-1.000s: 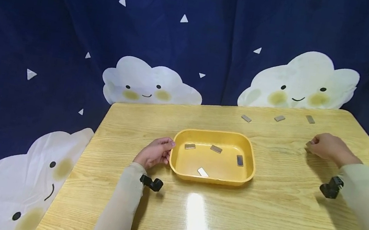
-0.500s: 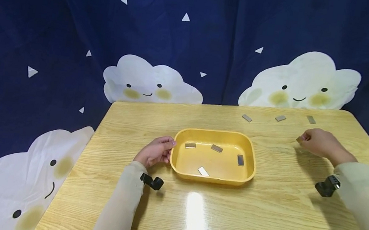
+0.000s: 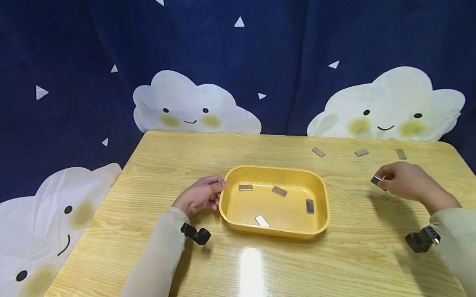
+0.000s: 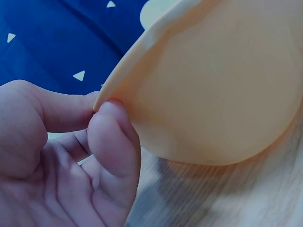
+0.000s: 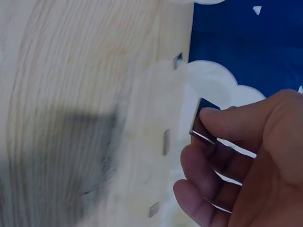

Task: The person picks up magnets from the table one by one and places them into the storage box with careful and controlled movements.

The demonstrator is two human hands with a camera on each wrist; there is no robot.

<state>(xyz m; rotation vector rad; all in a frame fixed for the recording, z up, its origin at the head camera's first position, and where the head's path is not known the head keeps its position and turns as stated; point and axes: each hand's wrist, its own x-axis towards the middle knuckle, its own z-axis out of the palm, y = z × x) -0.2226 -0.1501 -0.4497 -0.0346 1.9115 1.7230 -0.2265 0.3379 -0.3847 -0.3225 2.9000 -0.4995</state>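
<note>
My left hand (image 3: 201, 196) pinches the left rim of a yellow plastic tray (image 3: 272, 231) between thumb and fingers; the left wrist view shows this pinch on the tray wall (image 4: 213, 94) up close. Several small flat silvery rectangular pieces lie apart inside the tray, one of them bright white with glare (image 3: 262, 221). Over the right side of the table, my right hand (image 3: 414, 183) pinches another shiny metal piece (image 5: 204, 120) between thumb and fingers. Its shadow falls on the wood below, so the hand is raised off the surface.
Three similar metal pieces lie along the table's back edge: a left one (image 3: 318, 152), a middle one (image 3: 361, 152) and a right one (image 3: 401, 154). Behind the wooden table (image 3: 338, 282) hangs a dark blue curtain (image 3: 232, 57) with smiling clouds. Each wrist wears a small black camera.
My right hand has lifted its metal piece from the table and moved left with it, turning the piece. The left hand and the tray stay where they were.
</note>
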